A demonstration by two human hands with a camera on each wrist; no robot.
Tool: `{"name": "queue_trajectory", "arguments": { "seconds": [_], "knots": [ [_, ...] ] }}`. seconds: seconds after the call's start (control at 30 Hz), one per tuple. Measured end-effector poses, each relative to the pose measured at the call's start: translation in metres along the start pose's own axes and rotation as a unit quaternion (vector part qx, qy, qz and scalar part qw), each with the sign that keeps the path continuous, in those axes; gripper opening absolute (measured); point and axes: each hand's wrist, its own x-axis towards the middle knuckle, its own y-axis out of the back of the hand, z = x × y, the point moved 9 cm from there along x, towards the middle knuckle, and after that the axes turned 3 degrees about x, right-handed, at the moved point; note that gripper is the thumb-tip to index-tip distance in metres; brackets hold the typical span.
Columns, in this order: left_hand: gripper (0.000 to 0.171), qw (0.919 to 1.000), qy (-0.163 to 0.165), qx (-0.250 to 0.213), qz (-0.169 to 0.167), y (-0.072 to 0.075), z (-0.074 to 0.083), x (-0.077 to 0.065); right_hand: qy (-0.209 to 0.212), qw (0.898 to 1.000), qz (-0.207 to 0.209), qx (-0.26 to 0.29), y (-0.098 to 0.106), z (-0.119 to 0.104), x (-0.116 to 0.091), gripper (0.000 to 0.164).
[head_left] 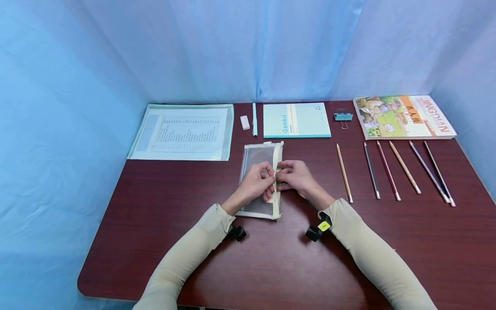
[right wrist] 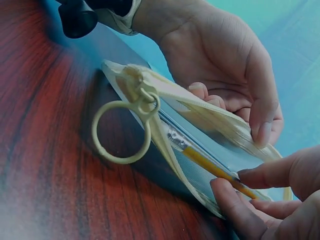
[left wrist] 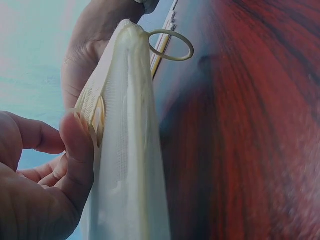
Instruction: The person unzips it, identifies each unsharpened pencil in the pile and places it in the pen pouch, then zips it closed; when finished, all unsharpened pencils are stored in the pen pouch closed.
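Observation:
A mesh zipper pouch with cream edging lies on the table, its zipped side parted. My left hand pinches one edge of the opening between thumb and finger, seen closely in the left wrist view. At the mouth, my right hand has its fingertips around a yellow pencil lying inside, as the right wrist view shows. A cream ring hangs from the zipper at one end of the pouch. In the head view the pencil is hidden behind my hands.
Several pencils lie spread at right, under a thick book. Along the back are a document folder, an eraser, a white pen, a notebook and a teal binder clip.

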Motion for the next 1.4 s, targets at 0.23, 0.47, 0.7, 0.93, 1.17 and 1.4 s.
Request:
{"name": "queue_trajectory", "arguments": {
  "seconds": [0.23, 0.47, 0.7, 0.93, 1.17, 1.4],
  "knots": [
    [0.010, 1.0000, 0.001, 0.004, 0.001, 0.000, 0.001, 0.000, 0.011, 1.000, -0.003, 0.008, 0.003, -0.003, -0.003, 0.050],
    [0.006, 0.9999, -0.009, 0.010, 0.002, -0.001, 0.004, 0.000, 0.028, 0.999, 0.011, -0.023, 0.040, -0.017, -0.020, 0.044],
    [0.007, 0.9998, -0.005, 0.017, 0.013, 0.004, 0.001, -0.001, 0.062, 0.992, 0.042, -0.104, 0.113, -0.035, -0.045, 0.042],
    [0.007, 0.9998, -0.003, 0.014, 0.015, 0.008, 0.001, -0.003, 0.083, 0.987, 0.090, -0.106, 0.200, -0.042, -0.074, 0.019],
    [0.006, 0.9998, -0.008, 0.013, 0.011, 0.007, 0.001, -0.003, 0.070, 0.974, 0.158, -0.146, 0.279, -0.042, -0.100, 0.026],
    [0.007, 0.9999, -0.004, 0.011, 0.012, 0.006, 0.000, -0.003, 0.017, 0.922, 0.248, -0.296, 0.336, -0.041, -0.117, 0.036]
  ]
}}
